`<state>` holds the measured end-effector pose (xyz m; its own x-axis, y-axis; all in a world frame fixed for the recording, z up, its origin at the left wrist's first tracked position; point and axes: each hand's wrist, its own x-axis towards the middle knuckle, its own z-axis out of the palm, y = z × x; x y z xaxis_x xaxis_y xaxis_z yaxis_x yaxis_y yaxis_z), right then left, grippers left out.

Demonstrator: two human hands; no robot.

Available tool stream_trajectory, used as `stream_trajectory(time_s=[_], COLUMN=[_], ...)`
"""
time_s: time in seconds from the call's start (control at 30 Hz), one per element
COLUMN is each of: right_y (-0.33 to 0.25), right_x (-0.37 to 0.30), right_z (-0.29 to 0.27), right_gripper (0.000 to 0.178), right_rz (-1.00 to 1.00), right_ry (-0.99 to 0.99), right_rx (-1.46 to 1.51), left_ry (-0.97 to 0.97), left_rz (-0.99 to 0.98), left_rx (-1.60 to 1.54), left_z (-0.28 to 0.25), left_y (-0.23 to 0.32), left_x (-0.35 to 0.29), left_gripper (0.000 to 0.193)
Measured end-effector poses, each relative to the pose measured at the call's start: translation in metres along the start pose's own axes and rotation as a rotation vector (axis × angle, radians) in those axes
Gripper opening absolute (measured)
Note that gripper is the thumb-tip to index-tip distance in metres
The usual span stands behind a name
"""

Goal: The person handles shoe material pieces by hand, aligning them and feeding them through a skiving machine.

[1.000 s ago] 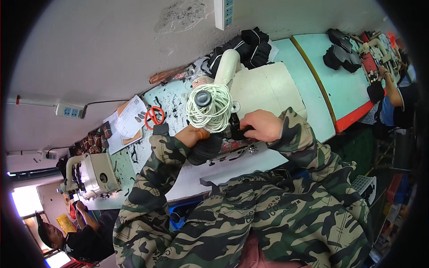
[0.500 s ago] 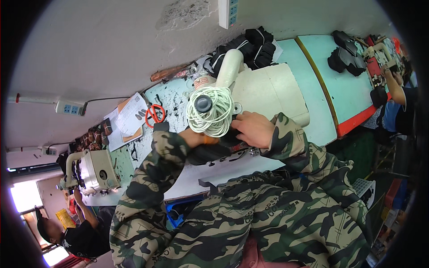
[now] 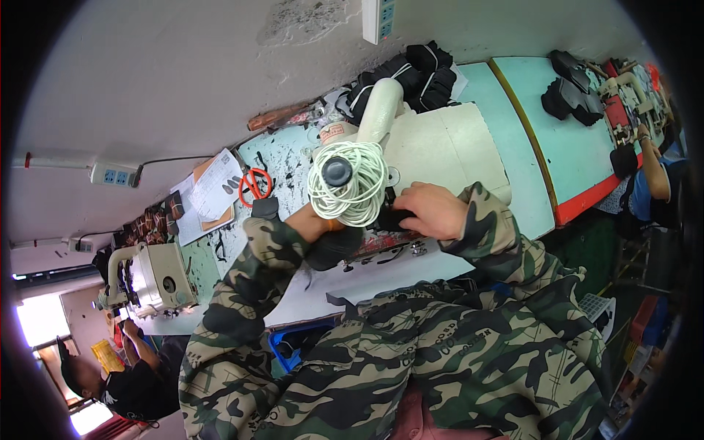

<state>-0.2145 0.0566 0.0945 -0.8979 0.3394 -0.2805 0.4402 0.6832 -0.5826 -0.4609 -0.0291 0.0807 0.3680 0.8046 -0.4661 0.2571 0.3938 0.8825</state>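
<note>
A cream sewing machine (image 3: 382, 110) stands before me, and a bundle of pale green-white cord (image 3: 363, 194) around a dark round knob (image 3: 336, 172) hides much of its working end. Below the cord is a black padded piece (image 3: 331, 251), partly covered by my left wrist. My left hand (image 3: 306, 222) reaches behind the bundle, so its fingers are hidden. On the other side, my right hand (image 3: 436, 210) has its fingers bent and closed on the edge of black material beside the machine. Whether that is the same piece cannot be seen.
Red-handled scissors (image 3: 255, 185) and papers (image 3: 218, 185) lie to the left among black scraps. Black tied bundles (image 3: 411, 77) sit behind the machine. A blue bin (image 3: 292, 359) is below the table edge. Co-workers sit at machines left (image 3: 139, 381) and right (image 3: 653, 180).
The black padded piece has shifted and turned a little below the cord, now showing less to the right. My right hand has moved slightly right; my left wrist has tilted slightly.
</note>
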Motion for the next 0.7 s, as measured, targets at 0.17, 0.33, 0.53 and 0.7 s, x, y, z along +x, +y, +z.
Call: stream_trajectory(time_s=[0.17, 0.33, 0.53, 0.7], right_y=[-0.001, -0.001, 0.001, 0.002], right_x=[0.004, 0.005, 0.003, 0.002], right_z=[-0.001, -0.002, 0.004, 0.000], right_gripper=[0.028, 0.030, 0.025, 0.031], right_rz=[-0.145, 0.159, -0.168, 0.021], right_ry=[0.037, -0.096, 0.134, 0.001], right_rx=[-0.057, 0.034, -0.088, -0.094], left_ry=[0.088, -0.046, 0.085, -0.049], left_rz=[0.063, -0.020, 0.060, -0.008], left_rx=[0.129, -0.045, 0.122, -0.041], left_z=[0.003, -0.002, 0.003, 0.000], left_y=[0.003, 0.004, 0.001, -0.003], left_x=[0.019, 0.002, 0.019, 0.003], left_gripper=[0.027, 0.027, 0.026, 0.026])
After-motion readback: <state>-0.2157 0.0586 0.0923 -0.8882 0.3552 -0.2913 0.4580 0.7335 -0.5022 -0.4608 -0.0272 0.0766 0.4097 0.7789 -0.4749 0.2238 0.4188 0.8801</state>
